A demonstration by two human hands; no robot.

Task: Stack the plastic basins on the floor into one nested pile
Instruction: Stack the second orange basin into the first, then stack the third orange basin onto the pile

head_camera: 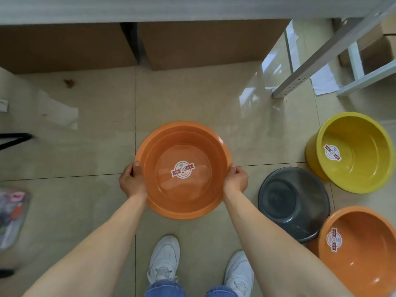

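Above floor tiles: left hand, right hand, arms outstretched, fingers clamped on orange basin rim.

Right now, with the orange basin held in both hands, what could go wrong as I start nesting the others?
The left hand and right hand pinch only the rim of the held orange basin, so it could tip or slip.

The grey basin, yellow basin and second orange basin crowd together on the right, so a lowered basin may knock a neighbour.

The shoes stand close below and could kick the pile.
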